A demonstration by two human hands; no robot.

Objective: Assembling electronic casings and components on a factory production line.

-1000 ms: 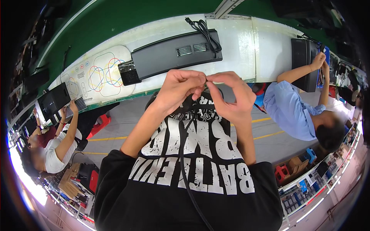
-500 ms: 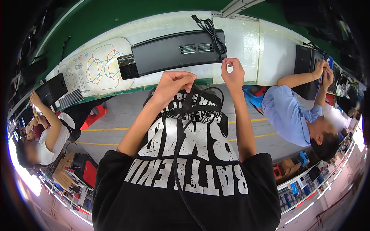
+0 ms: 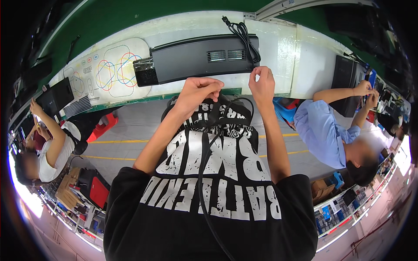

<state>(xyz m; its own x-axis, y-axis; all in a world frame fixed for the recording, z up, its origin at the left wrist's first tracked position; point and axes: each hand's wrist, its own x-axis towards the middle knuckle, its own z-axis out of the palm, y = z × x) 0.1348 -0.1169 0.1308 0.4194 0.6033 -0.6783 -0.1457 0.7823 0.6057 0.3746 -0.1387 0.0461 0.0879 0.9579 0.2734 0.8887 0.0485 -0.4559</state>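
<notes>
A long black appliance housing (image 3: 183,61) lies across the white bench in front of me, with two slatted vents on its face. Its left end is a glossy black section (image 3: 145,73) that seems to have clear film on it. A bundled black power cord (image 3: 247,42) rests over the right end, plug pointing away. My left hand (image 3: 195,95) is closed in a pinch just off the bench's near edge, below the housing. My right hand (image 3: 263,88) pinches thumb and forefinger together beside the housing's near right corner. Whatever either pinch holds is too small to make out.
A printed mat with coloured loops (image 3: 115,71) lies left of the housing. One person in white works at far left by a black panel (image 3: 56,99). Another in light blue (image 3: 324,130) handles something at right, beside a black unit (image 3: 346,82). A blue stool (image 3: 285,114) stands between us.
The view has shifted slightly, so the housing and cord sit a little further right in it. Both my hands keep their pinched shape, the right now slightly further left against the housing's corner.
</notes>
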